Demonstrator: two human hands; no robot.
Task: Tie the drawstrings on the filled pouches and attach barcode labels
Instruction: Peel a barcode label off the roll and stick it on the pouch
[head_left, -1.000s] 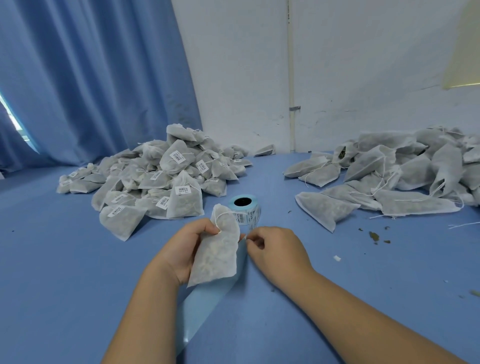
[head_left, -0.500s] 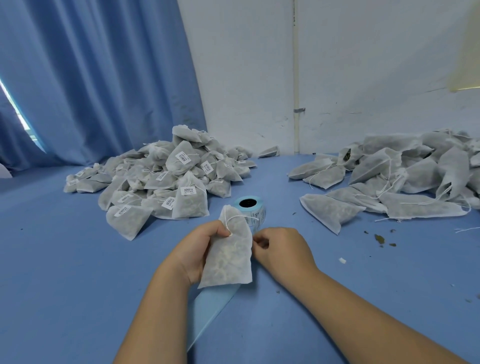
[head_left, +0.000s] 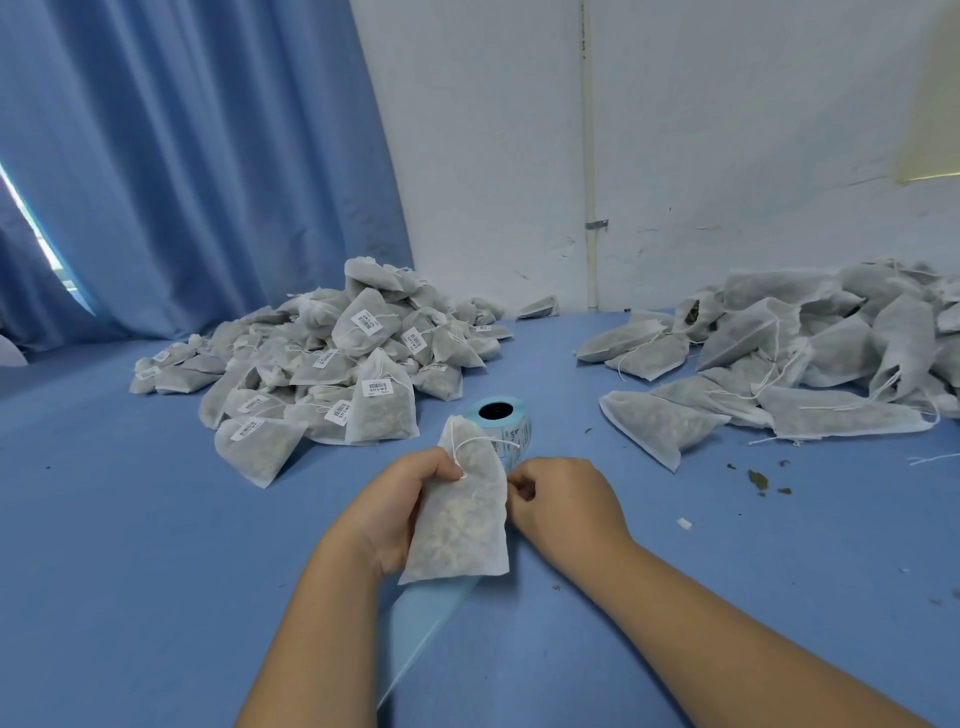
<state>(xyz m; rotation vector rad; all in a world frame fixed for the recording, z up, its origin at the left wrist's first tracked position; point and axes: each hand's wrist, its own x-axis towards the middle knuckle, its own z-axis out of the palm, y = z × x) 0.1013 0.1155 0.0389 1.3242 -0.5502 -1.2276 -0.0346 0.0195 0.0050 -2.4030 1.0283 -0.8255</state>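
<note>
My left hand (head_left: 400, 506) grips a filled white mesh pouch (head_left: 462, 519) upright by its left side, thumb near the knotted drawstring at the neck. My right hand (head_left: 563, 499) sits just right of the pouch with its fingers curled at the pouch's edge, by the label strip; what they pinch is hidden. The roll of barcode labels (head_left: 501, 418) on light blue backing stands right behind the pouch. Its peeled backing strip (head_left: 426, 629) trails toward me under the pouch.
A pile of labelled pouches (head_left: 332, 374) lies at the back left of the blue table (head_left: 130, 545). Unlabelled pouches (head_left: 779, 358) with loose strings are heaped at the back right. Herb crumbs (head_left: 758, 480) and a white paper scrap (head_left: 684, 524) lie to the right. Blue curtain and white wall stand behind.
The pouch has been raised slightly and turned more upright in my left hand. My right hand stays at the pouch's right edge, barely moved.
</note>
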